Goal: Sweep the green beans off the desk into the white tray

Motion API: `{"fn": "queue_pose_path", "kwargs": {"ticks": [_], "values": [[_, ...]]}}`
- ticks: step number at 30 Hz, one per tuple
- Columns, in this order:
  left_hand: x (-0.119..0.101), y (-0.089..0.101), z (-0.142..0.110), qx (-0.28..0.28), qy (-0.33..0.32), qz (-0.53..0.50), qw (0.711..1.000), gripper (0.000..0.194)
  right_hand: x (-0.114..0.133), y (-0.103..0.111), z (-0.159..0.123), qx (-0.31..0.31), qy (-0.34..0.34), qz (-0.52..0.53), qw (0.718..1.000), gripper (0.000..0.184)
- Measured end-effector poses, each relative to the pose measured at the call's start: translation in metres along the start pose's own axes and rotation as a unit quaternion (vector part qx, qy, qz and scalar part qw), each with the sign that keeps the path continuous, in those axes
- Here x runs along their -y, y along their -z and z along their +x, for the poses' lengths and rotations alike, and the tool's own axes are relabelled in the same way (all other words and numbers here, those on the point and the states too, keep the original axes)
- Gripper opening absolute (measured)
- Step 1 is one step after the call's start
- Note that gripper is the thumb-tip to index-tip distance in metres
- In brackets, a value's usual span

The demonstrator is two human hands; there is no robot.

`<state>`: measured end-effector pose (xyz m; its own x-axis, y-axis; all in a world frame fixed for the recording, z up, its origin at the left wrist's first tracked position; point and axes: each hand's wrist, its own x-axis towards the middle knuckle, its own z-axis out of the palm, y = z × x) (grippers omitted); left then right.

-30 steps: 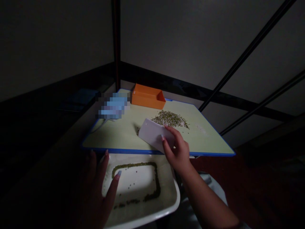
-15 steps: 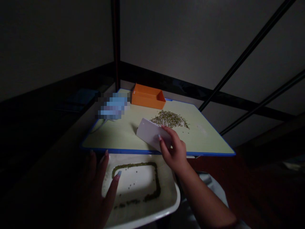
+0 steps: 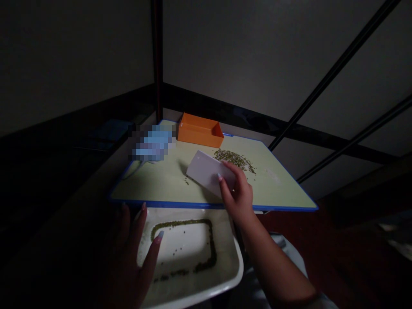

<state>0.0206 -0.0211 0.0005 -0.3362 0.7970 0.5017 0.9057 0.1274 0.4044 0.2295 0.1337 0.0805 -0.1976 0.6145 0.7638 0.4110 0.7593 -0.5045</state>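
My right hand (image 3: 240, 193) grips a flat white scraper (image 3: 209, 171), tilted with its lower edge near the board. Past the scraper lies a spread of small green beans (image 3: 233, 159) on the pale yellow board (image 3: 154, 184) with a blue rim. A few loose beans (image 3: 186, 181) sit left of the scraper. Below the board's front edge stands a white basin (image 3: 225, 253), with green beans gathered along the edges of its floor. My left hand (image 3: 137, 249) lies over the basin's left side, fingers spread, thumb reaching inside; its palm is in deep shadow.
An orange open box (image 3: 199, 133) stands at the board's back edge. Left of it is a blurred-out pale blue item (image 3: 152, 143) with a cord. Dark-framed wall panels (image 3: 225, 51) rise behind the board. The surroundings are dim.
My right hand has moved the scraper slightly away from me and to the right. A few beans now show at its left end. My left hand and the basin stay in place.
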Motion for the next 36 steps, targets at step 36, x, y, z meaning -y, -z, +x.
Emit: {"fn": "queue_pose_path", "kwargs": {"ticks": [36], "values": [[-0.005, 0.003, 0.001, 0.008, 0.005, -0.006, 1.0, 0.066, -0.017, -0.007, -0.008, -0.02, -0.077, 0.064, 0.995, 0.034]]}}
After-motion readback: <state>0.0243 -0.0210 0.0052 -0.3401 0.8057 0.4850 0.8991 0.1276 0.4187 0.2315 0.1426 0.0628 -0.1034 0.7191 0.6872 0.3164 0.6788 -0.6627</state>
